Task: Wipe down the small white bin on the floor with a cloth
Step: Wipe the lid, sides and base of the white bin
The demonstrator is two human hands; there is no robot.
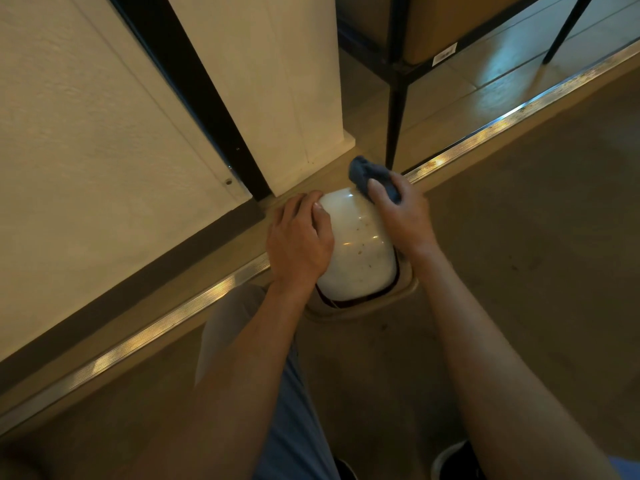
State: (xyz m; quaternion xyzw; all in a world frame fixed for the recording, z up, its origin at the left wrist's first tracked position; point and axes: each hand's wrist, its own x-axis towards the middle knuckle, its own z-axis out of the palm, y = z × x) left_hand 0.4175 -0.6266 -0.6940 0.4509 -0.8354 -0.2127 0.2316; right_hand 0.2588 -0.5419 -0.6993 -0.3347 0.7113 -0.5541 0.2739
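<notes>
Tan floor (519, 271) with a ribbed metal threshold strip (166, 318) running diagonally; pale wall panels beyond it, and a black-framed stand (394, 109) near the far right corner.

Small white bin (356, 251) sits on the floor just inside the strip, beside the stand's leg. Domed top faces the camera; brown specks are scattered over it. A dark rim line shows at its near base.

Left hand (299, 242): fingers spread and curved, flat against the bin's left side, bracing it. Right hand (403, 211): fingers closed around a bunched blue-grey cloth (369, 176), pressing it to the bin's far right shoulder.

Judgement on step: wiping is under way, specks remain. Best done by keeping the left hand firm so the bin cannot slide, unfolding the cloth for a wider contact face, and working in overlapping strokes from far edge to near.

Writing: a small white label (445, 55) on the stand's lower rail, too small to read.
</notes>
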